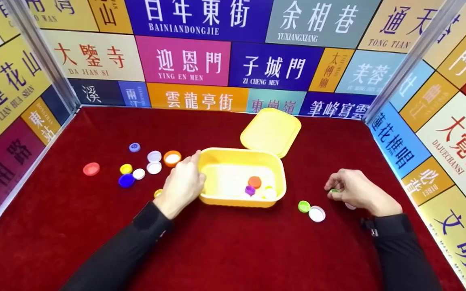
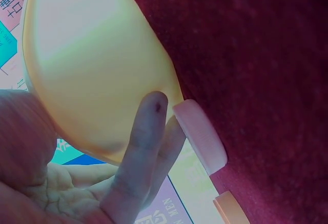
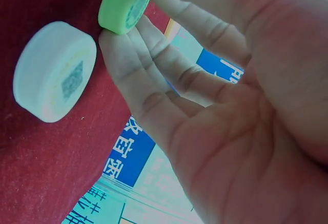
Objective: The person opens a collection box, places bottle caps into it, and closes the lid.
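A yellow plastic box [image 1: 241,200] stands on the red cloth with an orange cap [image 1: 254,182], a purple cap [image 1: 250,190] and pale caps inside. My left hand [image 1: 182,184] grips its left end; in the left wrist view the fingers [image 2: 146,137] lie along the outer wall [image 2: 97,80]. To the right, my right hand [image 1: 356,188] pinches a green bottle cap [image 3: 123,6] between thumb and fingertips. A white cap [image 3: 54,73] lies on the cloth beside that hand, mostly hidden under it in the head view.
Another green cap [image 1: 304,207] and a white cap [image 1: 317,214] lie between box and right hand. The yellow lid [image 1: 271,131] is behind the box. Several loose caps, among them a red one [image 1: 91,169] and a blue one [image 1: 126,180], are scattered left. Printed panels wall the table.
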Tool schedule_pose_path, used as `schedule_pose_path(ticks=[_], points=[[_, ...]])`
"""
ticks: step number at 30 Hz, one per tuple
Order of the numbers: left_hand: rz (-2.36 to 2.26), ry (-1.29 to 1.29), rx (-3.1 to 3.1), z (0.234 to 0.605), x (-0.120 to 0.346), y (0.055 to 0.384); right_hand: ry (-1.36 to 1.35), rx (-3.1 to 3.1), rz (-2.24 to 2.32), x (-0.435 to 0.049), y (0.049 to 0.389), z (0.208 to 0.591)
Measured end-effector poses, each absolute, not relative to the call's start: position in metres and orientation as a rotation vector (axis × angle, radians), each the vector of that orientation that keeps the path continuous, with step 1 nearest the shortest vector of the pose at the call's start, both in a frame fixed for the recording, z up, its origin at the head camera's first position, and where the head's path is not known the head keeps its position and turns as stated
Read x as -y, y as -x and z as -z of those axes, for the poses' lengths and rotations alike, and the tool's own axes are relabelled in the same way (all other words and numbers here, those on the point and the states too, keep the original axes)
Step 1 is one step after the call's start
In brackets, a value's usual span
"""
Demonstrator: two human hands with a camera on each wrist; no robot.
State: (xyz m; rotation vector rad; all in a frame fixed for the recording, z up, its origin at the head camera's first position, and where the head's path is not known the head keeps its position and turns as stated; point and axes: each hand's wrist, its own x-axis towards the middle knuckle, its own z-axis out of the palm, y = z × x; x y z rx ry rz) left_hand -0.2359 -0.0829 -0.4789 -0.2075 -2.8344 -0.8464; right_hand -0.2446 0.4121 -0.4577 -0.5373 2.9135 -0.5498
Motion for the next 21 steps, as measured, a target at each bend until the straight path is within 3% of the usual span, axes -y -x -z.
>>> schedule_pose_path(ticks=[21], points=[[0.841, 0.206, 2.851, 0.479, 0.083, 0.238, 0.667, -3.159, 0.655, -0.389, 0.243, 0.449]])
